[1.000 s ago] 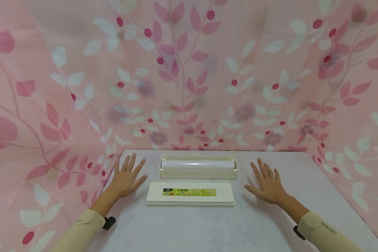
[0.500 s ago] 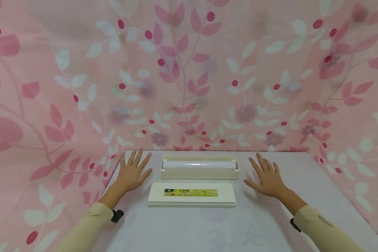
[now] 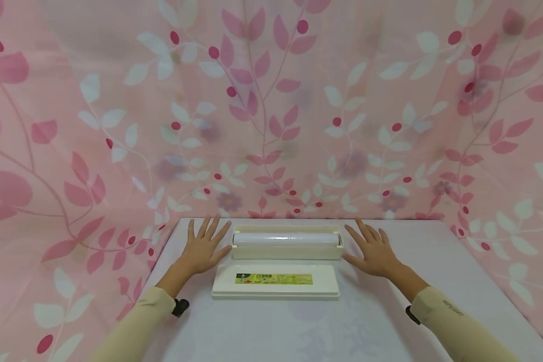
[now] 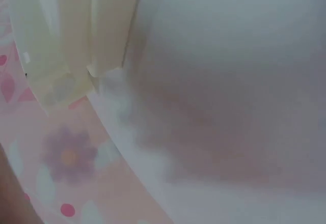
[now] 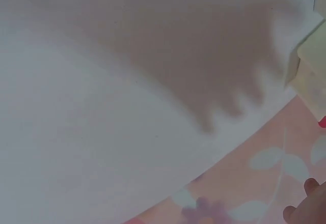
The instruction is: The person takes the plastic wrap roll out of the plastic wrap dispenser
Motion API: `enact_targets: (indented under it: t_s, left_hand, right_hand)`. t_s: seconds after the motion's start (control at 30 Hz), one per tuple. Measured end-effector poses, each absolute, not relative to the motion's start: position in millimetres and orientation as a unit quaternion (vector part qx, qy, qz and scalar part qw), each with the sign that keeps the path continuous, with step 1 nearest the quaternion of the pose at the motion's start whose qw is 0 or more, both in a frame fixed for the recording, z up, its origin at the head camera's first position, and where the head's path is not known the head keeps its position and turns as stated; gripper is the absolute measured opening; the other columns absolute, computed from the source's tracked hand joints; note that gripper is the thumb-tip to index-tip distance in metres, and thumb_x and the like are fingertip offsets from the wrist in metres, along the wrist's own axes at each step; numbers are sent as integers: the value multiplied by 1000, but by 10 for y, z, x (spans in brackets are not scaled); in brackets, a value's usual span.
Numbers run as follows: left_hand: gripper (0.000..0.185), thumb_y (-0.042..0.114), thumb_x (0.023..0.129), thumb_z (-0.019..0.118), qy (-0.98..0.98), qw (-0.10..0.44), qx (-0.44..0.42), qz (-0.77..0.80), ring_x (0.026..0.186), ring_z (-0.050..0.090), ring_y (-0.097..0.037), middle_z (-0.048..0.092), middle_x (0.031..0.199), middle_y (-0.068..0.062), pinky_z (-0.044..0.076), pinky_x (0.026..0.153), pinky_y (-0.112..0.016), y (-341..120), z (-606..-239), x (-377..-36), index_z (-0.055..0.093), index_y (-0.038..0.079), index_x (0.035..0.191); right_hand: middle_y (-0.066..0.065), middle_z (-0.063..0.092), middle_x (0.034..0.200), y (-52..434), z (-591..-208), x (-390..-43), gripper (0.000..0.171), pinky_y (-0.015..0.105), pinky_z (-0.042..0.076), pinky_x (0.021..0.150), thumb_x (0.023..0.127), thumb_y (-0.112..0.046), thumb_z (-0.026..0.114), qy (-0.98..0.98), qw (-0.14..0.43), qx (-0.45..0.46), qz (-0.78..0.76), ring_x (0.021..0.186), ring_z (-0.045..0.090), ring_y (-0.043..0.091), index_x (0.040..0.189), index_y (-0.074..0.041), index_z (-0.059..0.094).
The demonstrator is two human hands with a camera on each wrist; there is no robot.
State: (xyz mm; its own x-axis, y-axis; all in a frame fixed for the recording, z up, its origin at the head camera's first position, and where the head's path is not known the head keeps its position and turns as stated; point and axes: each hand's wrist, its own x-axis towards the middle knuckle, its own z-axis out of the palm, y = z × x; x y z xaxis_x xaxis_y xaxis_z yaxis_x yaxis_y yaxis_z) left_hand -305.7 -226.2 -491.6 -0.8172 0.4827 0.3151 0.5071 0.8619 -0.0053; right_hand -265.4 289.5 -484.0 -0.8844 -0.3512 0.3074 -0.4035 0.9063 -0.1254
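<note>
On the counter [image 3: 262, 327], left hand [image 3: 203, 247] and right hand [image 3: 374, 250] flank the tray [image 3: 287, 251], fingers spread, grasping nothing; uneven end pressure risks tipping out the roll [image 3: 285, 238].

This looks like a small staged recording corner, not a real kitchen or office. A pink curtain [image 3: 271, 100] printed with leaves, berries and flowers hangs behind and on both sides, so it closes off the whole background and hides the room. In front of it stands one table [image 3: 298, 332] covered with a pale cloth that has a faint flower pattern. On it lie only a household cling film dispenser box [image 3: 287, 249] and its lid [image 3: 276, 282].
</note>
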Motion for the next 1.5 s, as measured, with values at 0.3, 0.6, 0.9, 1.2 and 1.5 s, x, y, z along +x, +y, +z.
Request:
enact_targets:
  t_s: [0.3, 0.6, 0.9, 1.2, 1.5]
  left_hand:
    - [75, 59, 96, 46, -935, 173, -305, -57, 154, 4, -32, 8, 168, -4, -7, 113, -71, -2205, -4917, -3152, 19, 28, 159]
    - [81, 63, 93, 51, -944, 155, -283, -73, 151, 11, -37, 13, 167, -9, 1, 112, -74, -2205, -4976, -3275, 24, 22, 158]
    - [91, 65, 89, 55, -958, 57, -246, -137, 150, 16, -40, 16, 166, -11, 3, 113, -73, -2108, -4912, -3361, 19, 19, 159]
    - [93, 67, 89, 56, -951, -18, -251, -176, 150, 20, -40, 16, 166, -11, 11, 112, -73, -2094, -5035, -3390, 19, 17, 159]
    - [88, 57, 93, 58, -942, -47, -263, -204, 149, 23, -39, 18, 165, -14, 20, 109, -74, -1950, -4966, -3444, 19, 13, 159]
  right_hand:
    - [19, 21, 162, 2782, -4795, -2726, 80, 72, 15, 112, 90, -54, 61, -968, 126, 194, 95, 137, 34, 48, 155, -19, 31]
    - [23, 26, 159, 2696, -4751, -2805, 74, 72, 22, 109, 89, -45, 66, -956, 138, 230, 119, 133, 39, 50, 151, -14, 38]
    - [21, 28, 160, 2483, -4692, -2888, 74, 69, 28, 108, 89, -41, 69, -947, 112, 257, 154, 133, 42, 49, 151, -14, 38]
    - [22, 39, 154, 2405, -4736, -2911, 69, 67, 33, 108, 88, -36, 72, -943, 89, 252, 200, 135, 42, 47, 146, -8, 45]
    - [19, 58, 138, 2328, -4775, -2970, 55, 58, 39, 108, 91, -32, 71, -929, 70, 246, 268, 130, 50, 40, 136, -3, 56]
